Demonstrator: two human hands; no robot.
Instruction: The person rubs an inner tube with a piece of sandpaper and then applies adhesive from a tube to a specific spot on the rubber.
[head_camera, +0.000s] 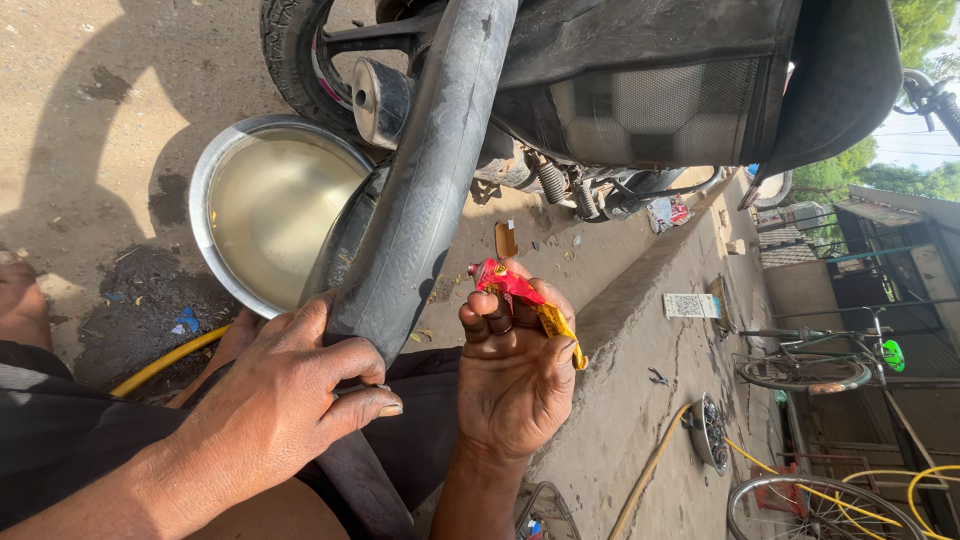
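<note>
Your left hand (290, 400) clamps black inner tube (420, 200) across your lap, above water basin (215, 180). Right hand (515, 370) pinches small red-yellow tube (515, 295). Rubber looks floppy, dusty: grip flat. Small tube soft, light: squeeze from tail.

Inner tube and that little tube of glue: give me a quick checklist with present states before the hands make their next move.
1. Left hand gripping the black inner tube over the lap: ok.
2. Right hand holding the red-and-yellow squeeze tube, fingers curled round it: ok.
3. Squeeze tube's cap off: cannot tell, the tip is too small to read.
4. Spot to be treated on the inner tube visible: cannot tell, no mark shows.
5. Metal basin of water within reach beside the inner tube: ok.
6. Yellow hose out of the hands' way: ok.
</note>
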